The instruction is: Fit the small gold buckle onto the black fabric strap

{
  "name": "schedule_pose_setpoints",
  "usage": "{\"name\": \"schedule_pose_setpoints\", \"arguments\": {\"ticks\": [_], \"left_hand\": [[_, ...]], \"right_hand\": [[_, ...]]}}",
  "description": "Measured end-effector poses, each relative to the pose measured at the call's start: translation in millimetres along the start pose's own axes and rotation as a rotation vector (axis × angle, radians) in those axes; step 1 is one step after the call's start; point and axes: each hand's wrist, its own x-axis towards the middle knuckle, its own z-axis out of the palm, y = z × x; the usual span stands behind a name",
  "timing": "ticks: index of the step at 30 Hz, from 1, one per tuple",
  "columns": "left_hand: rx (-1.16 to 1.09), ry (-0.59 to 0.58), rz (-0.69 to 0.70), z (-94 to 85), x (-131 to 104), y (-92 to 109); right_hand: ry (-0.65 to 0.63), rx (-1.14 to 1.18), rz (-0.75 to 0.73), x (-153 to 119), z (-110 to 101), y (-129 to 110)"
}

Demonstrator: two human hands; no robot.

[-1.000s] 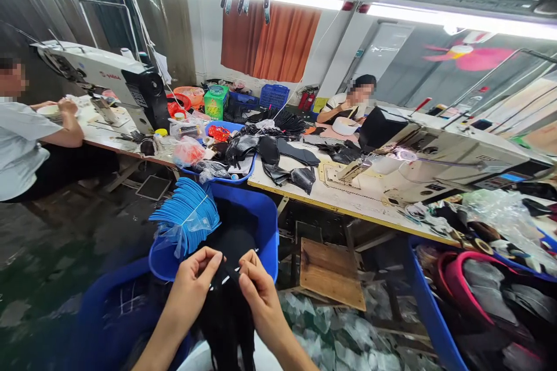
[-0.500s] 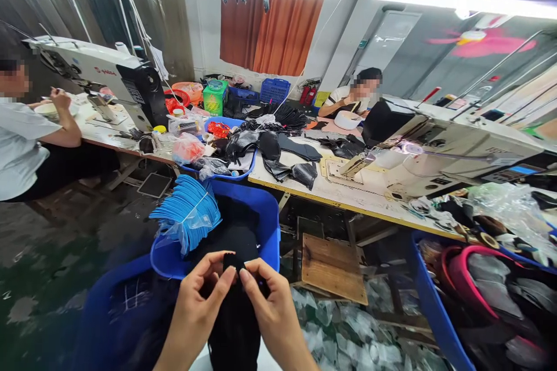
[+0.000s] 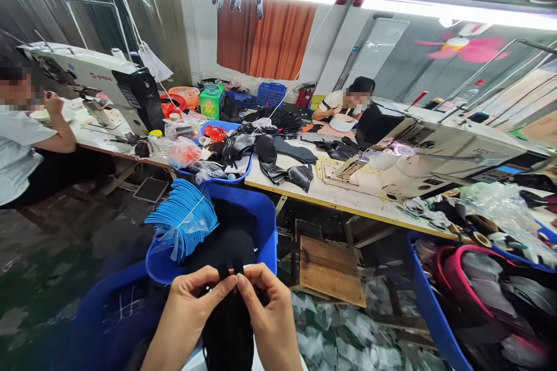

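Low in the middle of the view, a black fabric piece (image 3: pixel 228 324) hangs down from my two hands. Thumb and fingers of my left hand (image 3: pixel 187 304) are pinched on its upper edge. Close beside it, my right hand (image 3: pixel 270 304) pinches the same edge, and the two thumb tips nearly meet. Two short black ends poke up between the fingers. Just beyond my hands is a blue bin (image 3: pixel 265 226) with dark fabric inside, and a bundle of bright blue strips (image 3: pixel 185 214) tied with clear plastic rests on its left side.
A long worktable (image 3: pixel 282 179) carries black cut pieces and a sewing machine (image 3: pixel 452 148); another machine (image 3: pixel 108 78) stands left. Two people sit at left and behind the table. A wooden stool (image 3: pixel 333 271) and a blue tub (image 3: pixel 429 295) are at right, plastic scraps on the floor.
My hands have come closer together at the top edge of the black fabric piece. A second black end now shows between the fingers. The view has shifted slightly.
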Motion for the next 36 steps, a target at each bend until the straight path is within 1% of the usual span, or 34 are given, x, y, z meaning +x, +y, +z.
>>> {"name": "schedule_pose_setpoints", "arguments": {"ticks": [5,10,15,20,22,27,31,36], "left_hand": [[0.039,-0.026,0.015,2.2,-1,6],[0.052,-0.049,0.009,3.3,-2,12],[0.052,-0.059,0.001,0.9,-3,13],[0.025,-0.058,-0.043,-1.7,-4,9],[0.028,-0.054,-0.043,-2.2,-3,7],[0.054,-0.044,0.015,-2.8,1,4],[0.064,-0.048,0.056,-2.1,2,4],[0.078,-0.035,0.066,-1.0,0,6]], "right_hand": [[0.023,0.022,0.014,-1,-2,0],[0.005,0.037,0.022,-1,-2,-4],[-0.010,0.075,0.009,-1,-1,-1],[-0.114,0.171,0.102,-2,-5,2],[-0.130,0.181,0.115,-3,-6,1],[-0.088,0.121,0.078,-4,-6,-1],[-0.082,0.090,0.051,-6,-6,-1],[-0.080,0.060,0.018,-8,-6,-1]]}}
